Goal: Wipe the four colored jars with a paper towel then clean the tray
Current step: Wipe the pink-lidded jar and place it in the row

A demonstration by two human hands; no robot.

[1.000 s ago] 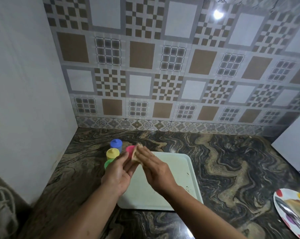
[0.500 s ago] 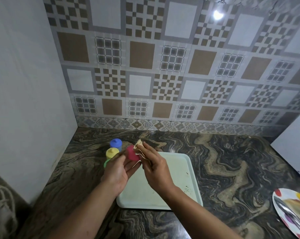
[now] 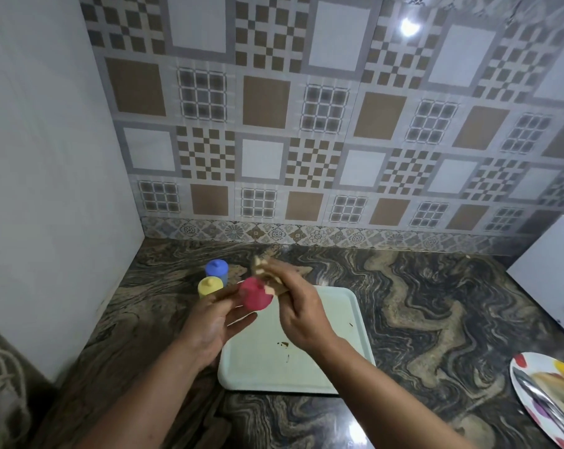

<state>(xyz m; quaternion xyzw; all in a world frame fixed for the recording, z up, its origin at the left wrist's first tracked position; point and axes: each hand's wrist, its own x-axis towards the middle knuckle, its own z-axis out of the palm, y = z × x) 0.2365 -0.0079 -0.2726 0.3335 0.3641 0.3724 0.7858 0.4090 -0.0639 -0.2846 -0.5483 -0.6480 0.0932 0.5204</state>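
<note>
My left hand (image 3: 213,325) holds a small red jar (image 3: 254,294) above the left end of a pale green tray (image 3: 345,319). My right hand (image 3: 298,311) pinches a crumpled beige paper towel (image 3: 267,270) and presses it against the jar's right side. On the counter to the left of the tray stand a blue jar (image 3: 216,269) and, in front of it, a yellow jar (image 3: 209,286). The green jar is hidden behind my left hand. The tray carries a few dark crumbs near my right wrist.
The marbled dark counter (image 3: 436,303) meets a white wall on the left and a tiled wall behind. A white box (image 3: 556,270) sits at the right edge. At the front right lies a spotted plate (image 3: 533,384) with metal tongs on it.
My left hand has turned the red jar so more of it shows. My right hand with the towel has shifted slightly to the jar's right side. The green jar is now hidden.
</note>
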